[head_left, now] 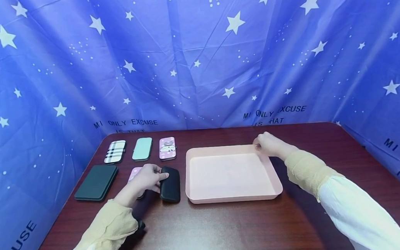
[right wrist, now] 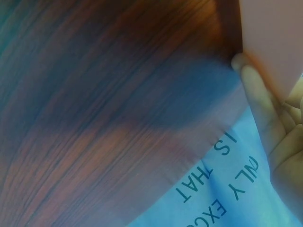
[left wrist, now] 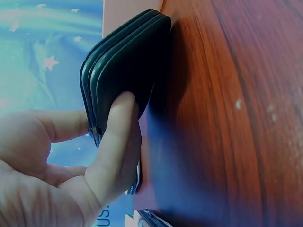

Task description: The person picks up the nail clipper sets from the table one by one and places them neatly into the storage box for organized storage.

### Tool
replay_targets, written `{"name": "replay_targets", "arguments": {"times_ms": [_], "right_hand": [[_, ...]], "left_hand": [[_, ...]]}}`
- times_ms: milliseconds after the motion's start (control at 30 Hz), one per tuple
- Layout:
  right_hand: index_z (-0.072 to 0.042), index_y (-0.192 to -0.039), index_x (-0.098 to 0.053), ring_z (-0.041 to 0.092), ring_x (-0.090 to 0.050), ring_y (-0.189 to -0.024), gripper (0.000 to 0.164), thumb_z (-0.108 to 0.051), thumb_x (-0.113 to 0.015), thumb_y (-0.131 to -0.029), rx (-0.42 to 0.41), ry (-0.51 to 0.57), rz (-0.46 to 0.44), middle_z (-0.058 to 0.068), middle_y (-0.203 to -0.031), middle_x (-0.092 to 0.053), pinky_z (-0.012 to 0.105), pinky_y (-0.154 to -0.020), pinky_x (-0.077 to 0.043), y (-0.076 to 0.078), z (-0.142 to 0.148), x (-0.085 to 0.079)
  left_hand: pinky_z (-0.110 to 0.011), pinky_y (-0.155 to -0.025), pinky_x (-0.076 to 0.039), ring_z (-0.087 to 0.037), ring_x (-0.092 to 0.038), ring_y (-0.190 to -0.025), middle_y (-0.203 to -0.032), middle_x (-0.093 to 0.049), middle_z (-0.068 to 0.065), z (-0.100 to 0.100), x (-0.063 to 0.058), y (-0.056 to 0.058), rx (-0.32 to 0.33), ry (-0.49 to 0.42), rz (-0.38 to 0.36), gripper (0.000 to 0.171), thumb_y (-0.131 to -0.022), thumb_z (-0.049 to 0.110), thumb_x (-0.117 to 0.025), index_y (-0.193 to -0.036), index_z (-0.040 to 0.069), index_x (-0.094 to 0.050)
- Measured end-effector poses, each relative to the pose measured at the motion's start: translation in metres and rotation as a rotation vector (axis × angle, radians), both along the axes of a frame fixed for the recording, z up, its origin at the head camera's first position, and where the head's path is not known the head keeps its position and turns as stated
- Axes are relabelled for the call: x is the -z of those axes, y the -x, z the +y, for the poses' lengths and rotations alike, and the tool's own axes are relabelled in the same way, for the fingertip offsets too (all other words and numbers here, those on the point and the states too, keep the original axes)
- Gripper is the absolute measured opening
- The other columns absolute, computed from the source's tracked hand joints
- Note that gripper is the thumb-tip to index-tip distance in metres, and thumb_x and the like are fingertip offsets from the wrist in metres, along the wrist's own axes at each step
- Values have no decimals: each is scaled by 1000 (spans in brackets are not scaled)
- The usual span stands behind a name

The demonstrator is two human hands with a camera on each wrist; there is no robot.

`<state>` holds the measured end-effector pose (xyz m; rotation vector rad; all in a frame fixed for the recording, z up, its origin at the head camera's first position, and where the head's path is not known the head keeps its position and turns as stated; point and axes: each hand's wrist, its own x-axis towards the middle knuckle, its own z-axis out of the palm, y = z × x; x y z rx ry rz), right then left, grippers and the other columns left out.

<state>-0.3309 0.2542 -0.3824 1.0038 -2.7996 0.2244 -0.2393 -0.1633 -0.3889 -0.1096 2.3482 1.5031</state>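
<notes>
My left hand pinches a dark clasp case between thumb and fingers, just left of the tray. In the left wrist view the case stands tilted, with its rounded edge, seam and small metal clasp showing. A pink patterned case lies partly hidden behind that hand. The pale pink rectangular tray has nothing in it. At its far right corner my right hand grips the rim. In the right wrist view, the fingers lie against the tray's wall.
Along the back left lie a plaid case, a mint green case and another pink patterned case. A larger dark green case lies by the table's left edge. Blue starry cloth hangs around the brown table.
</notes>
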Motion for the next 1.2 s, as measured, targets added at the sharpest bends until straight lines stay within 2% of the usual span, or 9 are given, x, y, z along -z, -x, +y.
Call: {"name": "replay_targets", "arguments": {"times_ms": [267,467,700,833,967,1200], "right_hand": [[-12,-54,-33,10,-27,-52,34,15,-48,-68,0,-2,-18,-8,-55,-22,22,-51,-27,1,1,-1],[-11,-53,-34,9,-25,-51,34,15,-49,-68,-20,4,-5,-9,-55,-21,21,-51,-24,3,3,2],[-11,-53,-34,9,-25,-52,34,15,-49,-68,-26,1,-2,-9,-55,-22,21,-51,-25,6,3,5],[-9,-53,-36,9,-26,-51,32,15,-50,-68,-30,7,-4,-9,-55,-22,21,-50,-25,5,2,4],[-7,-53,-39,9,-27,-51,29,15,-51,-68,-32,6,-6,-8,-54,-25,21,-50,-27,4,2,2],[-5,-55,-42,8,-27,-50,26,15,-51,-70,-23,20,-42,-7,-54,-25,21,-50,-27,2,2,-1]], "left_hand": [[-38,-63,-58,-16,-61,-67,-84,-60,-14,-7,1,3,6,-69,-22,32,-93,8,-57,-114,-13,-44],[-35,-64,-58,-13,-63,-68,-81,-64,-10,-12,1,5,21,-181,-25,25,-93,8,-56,-108,-10,-47],[-31,-65,-58,-13,-65,-72,-82,-66,-7,-15,0,6,68,-237,-44,28,-95,10,-54,-111,-12,-48],[-28,-65,-57,-12,-65,-72,-80,-66,-4,-16,-2,8,70,-270,-62,29,-96,11,-52,-112,-13,-49],[-25,-62,-56,-11,-64,-70,-77,-65,-2,-14,-8,9,71,-299,-69,28,-96,10,-51,-112,-13,-49],[-27,-64,-57,-9,-58,-65,-77,-62,-4,-6,-25,13,46,-340,-89,22,-96,10,-51,-108,-8,-48]]}}
